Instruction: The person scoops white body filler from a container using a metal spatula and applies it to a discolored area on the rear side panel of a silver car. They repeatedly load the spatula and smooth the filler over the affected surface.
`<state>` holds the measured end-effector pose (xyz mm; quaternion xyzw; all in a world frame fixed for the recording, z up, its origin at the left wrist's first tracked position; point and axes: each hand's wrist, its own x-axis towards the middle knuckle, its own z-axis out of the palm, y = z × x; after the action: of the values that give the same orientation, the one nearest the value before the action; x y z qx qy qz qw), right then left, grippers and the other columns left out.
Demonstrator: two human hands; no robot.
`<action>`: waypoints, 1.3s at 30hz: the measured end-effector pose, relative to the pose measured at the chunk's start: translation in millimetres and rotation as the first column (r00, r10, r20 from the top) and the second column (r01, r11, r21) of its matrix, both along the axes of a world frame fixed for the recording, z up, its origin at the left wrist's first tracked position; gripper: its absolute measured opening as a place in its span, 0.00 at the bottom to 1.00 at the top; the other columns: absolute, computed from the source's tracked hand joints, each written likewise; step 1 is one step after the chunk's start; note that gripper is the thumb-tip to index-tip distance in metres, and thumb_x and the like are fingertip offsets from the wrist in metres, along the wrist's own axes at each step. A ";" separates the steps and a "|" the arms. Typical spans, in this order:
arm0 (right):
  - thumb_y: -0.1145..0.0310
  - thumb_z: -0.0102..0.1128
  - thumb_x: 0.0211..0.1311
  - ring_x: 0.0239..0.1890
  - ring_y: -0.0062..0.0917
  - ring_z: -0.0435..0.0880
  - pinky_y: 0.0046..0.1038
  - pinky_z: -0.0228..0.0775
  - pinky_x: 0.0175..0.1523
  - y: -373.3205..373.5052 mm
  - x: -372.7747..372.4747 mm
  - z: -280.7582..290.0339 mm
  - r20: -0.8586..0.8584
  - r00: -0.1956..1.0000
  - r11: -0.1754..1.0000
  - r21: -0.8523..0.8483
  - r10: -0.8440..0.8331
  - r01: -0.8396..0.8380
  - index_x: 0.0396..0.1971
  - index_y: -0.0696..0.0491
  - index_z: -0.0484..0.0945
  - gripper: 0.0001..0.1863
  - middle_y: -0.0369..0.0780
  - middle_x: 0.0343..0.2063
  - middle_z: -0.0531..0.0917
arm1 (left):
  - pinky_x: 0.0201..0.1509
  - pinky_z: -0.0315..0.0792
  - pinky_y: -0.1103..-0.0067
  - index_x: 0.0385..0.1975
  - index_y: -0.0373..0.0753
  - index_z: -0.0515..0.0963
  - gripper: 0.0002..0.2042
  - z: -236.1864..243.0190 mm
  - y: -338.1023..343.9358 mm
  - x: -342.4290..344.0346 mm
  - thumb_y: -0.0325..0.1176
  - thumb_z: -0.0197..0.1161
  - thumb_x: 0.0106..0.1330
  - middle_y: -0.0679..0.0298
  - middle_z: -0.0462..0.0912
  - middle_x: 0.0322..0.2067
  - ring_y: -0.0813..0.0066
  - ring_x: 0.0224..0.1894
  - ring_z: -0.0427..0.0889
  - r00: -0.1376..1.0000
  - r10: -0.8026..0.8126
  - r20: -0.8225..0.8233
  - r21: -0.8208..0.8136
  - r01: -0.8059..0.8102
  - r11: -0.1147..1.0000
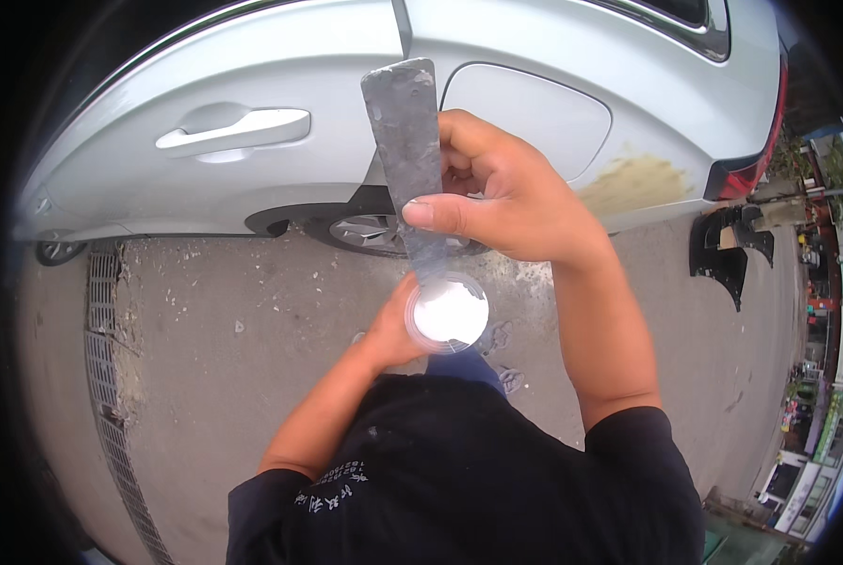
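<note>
Silver car [280, 66] behind scraper [405, 141], cup [448, 314].

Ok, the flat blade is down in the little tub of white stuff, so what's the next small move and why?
Probably draw the grey blade up and out, scooping a little of the white paste. The right hand holds it upright with its lower end in the round tub, which the left hand cups from below. On the silver car beyond, a tan patch sits on the rear panel.
</note>
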<state>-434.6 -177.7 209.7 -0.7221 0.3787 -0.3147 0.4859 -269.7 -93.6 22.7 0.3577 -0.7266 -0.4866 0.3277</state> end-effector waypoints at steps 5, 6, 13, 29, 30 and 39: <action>0.68 0.66 0.60 0.45 0.24 0.81 0.27 0.74 0.50 75.8 -25.1 -30.2 0.128 0.910 0.912 0.176 -0.395 0.372 0.61 0.59 0.67 0.30 0.41 0.42 0.81 | 0.64 0.66 0.66 0.53 0.40 0.74 0.34 -8.4 14.5 17.6 0.40 0.78 0.43 0.55 0.74 0.54 0.55 0.59 0.71 0.992 -0.102 -0.068 0.110 0.109 0.988; 0.67 0.64 0.61 0.45 0.25 0.81 0.27 0.74 0.50 99.4 -40.2 -41.3 0.131 0.875 0.873 0.230 -0.466 0.430 0.61 0.58 0.66 0.30 0.42 0.43 0.81 | 0.62 0.68 0.68 0.54 0.39 0.73 0.35 -22.1 19.0 19.2 0.40 0.79 0.44 0.55 0.76 0.52 0.57 0.57 0.74 0.994 -0.099 -0.050 0.062 0.102 0.993; 0.71 0.57 0.65 0.40 0.26 0.82 0.27 0.76 0.44 339.7 -122.4 -172.1 -0.047 0.236 0.148 0.654 -0.971 0.742 0.59 0.57 0.66 0.23 0.42 0.41 0.82 | 0.58 0.71 0.71 0.56 0.36 0.69 0.37 -25.5 56.4 -5.5 0.38 0.79 0.45 0.57 0.78 0.50 0.63 0.53 0.78 0.962 -0.236 -0.134 0.106 0.251 0.962; 0.71 0.57 0.60 0.37 0.28 0.83 0.32 0.78 0.41 795.0 13.6 -411.4 -0.588 -0.026 -0.566 0.764 -0.808 0.310 0.57 0.59 0.67 0.24 0.43 0.38 0.83 | 0.68 0.62 0.69 0.64 0.34 0.58 0.44 -88.6 271.1 -85.6 0.26 0.77 0.45 0.55 0.66 0.60 0.63 0.63 0.67 0.967 -0.254 0.004 -0.053 0.254 0.966; 0.71 0.57 0.60 0.36 0.28 0.83 0.32 0.78 0.40 804.8 14.8 -422.2 -0.626 -0.040 -0.610 0.742 -0.779 0.276 0.57 0.59 0.68 0.25 0.43 0.38 0.83 | 0.69 0.60 0.67 0.65 0.34 0.56 0.44 -101.9 273.4 -88.7 0.25 0.76 0.46 0.54 0.66 0.60 0.61 0.64 0.66 0.956 -0.289 0.039 -0.102 0.292 0.951; 0.76 0.59 0.56 0.21 0.25 0.79 0.26 0.73 0.29 819.8 0.1 -537.4 -0.663 -0.046 -0.642 0.702 -0.747 0.308 0.53 0.61 0.72 0.23 0.43 0.25 0.82 | 0.64 0.63 0.66 0.62 0.32 0.60 0.41 -223.1 303.3 -138.6 0.42 0.75 0.51 0.50 0.67 0.59 0.56 0.60 0.69 0.935 -0.352 0.054 -0.132 0.356 0.925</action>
<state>-434.5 642.0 -327.7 0.3319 0.7368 -0.3763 0.4532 -408.2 209.7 -200.4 0.2043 -0.8160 -0.4804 0.2481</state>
